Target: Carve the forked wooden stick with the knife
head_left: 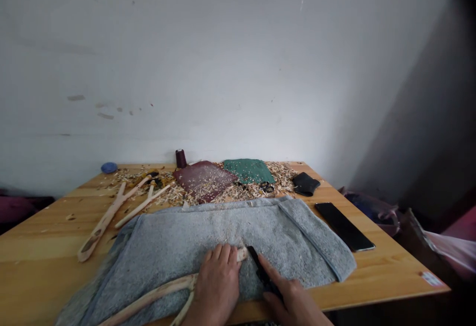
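Holding a pale forked wooden branch (156, 290) in my closed left grip (217, 284); my right grip (293, 302) clasps a flat black tool (263, 272), both over a grey terry towel (223, 227).

No words or numbers can be read anywhere. A small white label (431, 279) sits near the right corner of the wooden table (37, 236), too blurred to read.

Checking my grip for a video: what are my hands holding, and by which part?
Left hand grips the forked wooden piece near its tip; right hand holds a black knife by its lower end.
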Motion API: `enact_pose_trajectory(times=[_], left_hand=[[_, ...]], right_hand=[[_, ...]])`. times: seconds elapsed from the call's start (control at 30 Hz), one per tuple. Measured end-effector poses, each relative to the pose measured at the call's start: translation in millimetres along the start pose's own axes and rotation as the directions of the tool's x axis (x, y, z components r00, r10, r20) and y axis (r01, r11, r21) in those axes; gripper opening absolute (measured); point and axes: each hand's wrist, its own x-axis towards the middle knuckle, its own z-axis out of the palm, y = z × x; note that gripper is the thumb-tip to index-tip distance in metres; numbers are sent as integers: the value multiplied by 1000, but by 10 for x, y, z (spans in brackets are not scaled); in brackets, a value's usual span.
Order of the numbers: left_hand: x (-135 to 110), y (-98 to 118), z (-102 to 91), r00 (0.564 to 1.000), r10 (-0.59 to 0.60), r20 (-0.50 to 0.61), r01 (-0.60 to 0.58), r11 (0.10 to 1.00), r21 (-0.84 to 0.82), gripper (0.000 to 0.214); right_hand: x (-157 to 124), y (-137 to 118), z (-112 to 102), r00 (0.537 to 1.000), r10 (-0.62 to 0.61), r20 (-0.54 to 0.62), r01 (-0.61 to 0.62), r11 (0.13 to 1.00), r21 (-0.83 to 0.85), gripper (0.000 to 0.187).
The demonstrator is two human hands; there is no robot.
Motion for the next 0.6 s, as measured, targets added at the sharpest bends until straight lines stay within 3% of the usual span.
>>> enact_pose_trajectory(times=[0.27,0.47,0.6], left_hand=[[-5,-9,37,999,-3,-50,3,1000,-5,16],[15,-41,67,998,53,-38,-54,998,-28,18],[22,-59,77,996,85,-25,-85,996,-19,17]], right_hand=[[28,-80,-62,996,11,83,-7,998,-55,72],[56,-341,-172,983,148,109,-109,946,-304,71],[104,-546,-268,974,176,145,-90,881,-465,69]])
